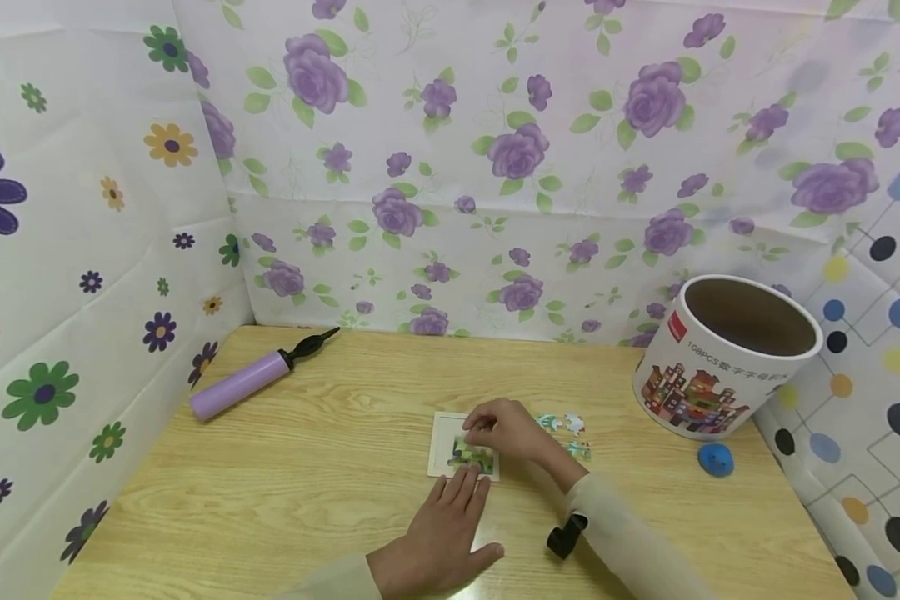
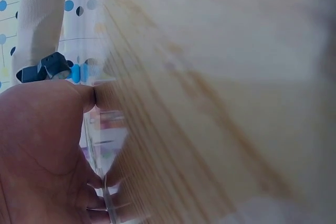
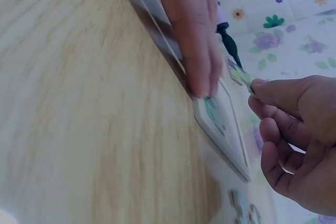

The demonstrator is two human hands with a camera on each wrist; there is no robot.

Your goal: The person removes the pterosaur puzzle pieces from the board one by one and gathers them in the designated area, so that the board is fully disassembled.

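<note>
A white puzzle tray (image 1: 442, 442) lies flat mid-table with a few green pieces fitted in it. My left hand (image 1: 461, 487) lies flat, straight fingers pressing the tray's near edge; the right wrist view shows those fingers (image 3: 197, 51) on the tray's rim (image 3: 231, 142). Just above the tray, my right hand (image 1: 476, 429) pinches a small green puzzle piece (image 3: 239, 75) between thumb and forefinger. Loose puzzle pieces (image 1: 562, 423) lie to the right of the tray. The left wrist view shows only my palm (image 2: 37, 150) and blurred tabletop.
A round cardboard puzzle tub (image 1: 720, 358) stands open at the back right, with a small blue object (image 1: 715, 459) in front of it. A purple hand pump (image 1: 243, 382) lies at the back left. Flowered sheets wall the wooden table (image 1: 270, 500) on three sides.
</note>
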